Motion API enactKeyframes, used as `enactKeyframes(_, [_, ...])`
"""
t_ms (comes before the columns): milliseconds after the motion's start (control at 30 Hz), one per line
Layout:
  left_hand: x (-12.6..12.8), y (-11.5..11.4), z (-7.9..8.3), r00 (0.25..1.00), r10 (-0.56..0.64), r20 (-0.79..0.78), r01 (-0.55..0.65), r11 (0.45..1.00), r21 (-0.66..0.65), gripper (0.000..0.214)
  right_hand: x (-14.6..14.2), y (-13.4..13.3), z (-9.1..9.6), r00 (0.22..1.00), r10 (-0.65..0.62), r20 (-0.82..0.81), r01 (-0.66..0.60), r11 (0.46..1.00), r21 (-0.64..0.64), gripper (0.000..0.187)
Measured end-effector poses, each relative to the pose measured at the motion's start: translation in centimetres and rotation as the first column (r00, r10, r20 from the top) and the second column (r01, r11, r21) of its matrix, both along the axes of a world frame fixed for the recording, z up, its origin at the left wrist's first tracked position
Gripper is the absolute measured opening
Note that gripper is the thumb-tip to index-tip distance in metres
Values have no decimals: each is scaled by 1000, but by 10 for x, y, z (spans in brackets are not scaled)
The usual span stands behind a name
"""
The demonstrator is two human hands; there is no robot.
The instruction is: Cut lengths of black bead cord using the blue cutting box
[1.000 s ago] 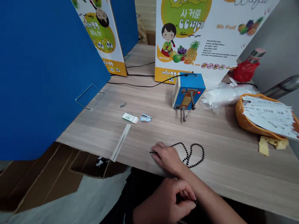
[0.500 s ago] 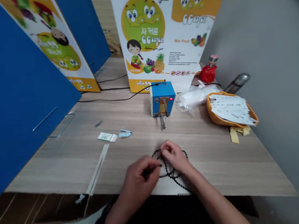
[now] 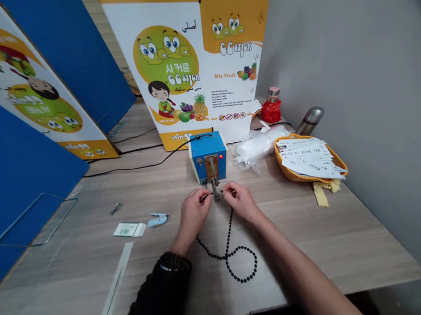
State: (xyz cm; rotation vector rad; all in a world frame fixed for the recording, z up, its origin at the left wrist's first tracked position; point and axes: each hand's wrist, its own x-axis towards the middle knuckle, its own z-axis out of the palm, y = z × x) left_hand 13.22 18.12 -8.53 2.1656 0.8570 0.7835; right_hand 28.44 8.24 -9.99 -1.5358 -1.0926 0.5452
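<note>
A string of black beads (image 3: 242, 280) trails over the wooden table in a loop, its two ends raised to a small blue machine (image 3: 207, 150). My left hand (image 3: 196, 208) pinches one end just left of the machine's projecting metal arms (image 3: 215, 181). On the other side of those arms, my right hand (image 3: 240, 200) pinches the other end between thumb and fingers. The two bead tips face each other with a small gap at the lower arm; whether they touch the metal I cannot tell. A red light glows on the machine's front.
Behind the machine stands a printed carton (image 3: 177, 78). To the right are a plastic bag (image 3: 258, 147) and an orange basket (image 3: 286, 169) of printed paper strips. A light-blue stapler (image 3: 158, 219), a small staple box (image 3: 128, 229) and a blue carton (image 3: 23, 197) lie left.
Both hands have moved forward from near the table edge to the machine's arms, each with a bead end. The string, bunched beneath them before, now stretches out behind. The view has shifted too.
</note>
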Motion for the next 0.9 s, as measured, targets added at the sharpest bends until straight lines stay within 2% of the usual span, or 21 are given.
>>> enactKeyframes(200, [7, 0, -11, 1000, -26, -6, 26, 999, 34, 9, -1, 3, -4, 999, 21, 39, -22, 1000, 21, 12])
enactKeyframes(400, [10, -1, -12, 1000, -17, 6, 17, 1000, 22, 9, -1, 5, -11, 999, 16, 35, -17, 1000, 25, 11])
enactKeyframes(900, [13, -2, -11, 999, -35, 0, 35, 999, -7, 10, -1, 6, -11, 999, 44, -4, -44, 999, 20, 13])
